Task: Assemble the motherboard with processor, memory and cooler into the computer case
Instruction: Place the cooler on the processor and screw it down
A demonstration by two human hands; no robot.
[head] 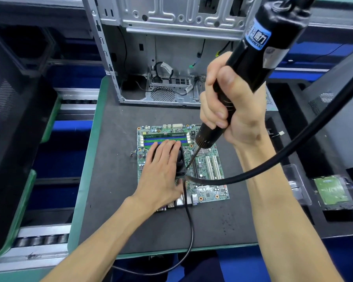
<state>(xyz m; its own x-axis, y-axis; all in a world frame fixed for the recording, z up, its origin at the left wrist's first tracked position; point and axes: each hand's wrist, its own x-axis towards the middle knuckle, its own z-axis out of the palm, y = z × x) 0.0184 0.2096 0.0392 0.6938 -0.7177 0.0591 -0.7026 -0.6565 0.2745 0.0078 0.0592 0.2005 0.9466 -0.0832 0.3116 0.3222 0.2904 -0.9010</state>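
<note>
The motherboard (206,169) lies mid-mat, near the open case (161,58) at the far edge, his left hand (161,169) flat, fingers straight, on the cooler (180,159) (mostly hidden), his right hand (232,110) gripping the electric screwdriver (255,58), bit beside the cooler.

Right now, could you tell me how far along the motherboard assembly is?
Done: a memory stick sits in the motherboard. In hand: left hand steadies the cooler; right hand drives the electric screwdriver at its corner. Left: board goes into the empty computer case.
</note>
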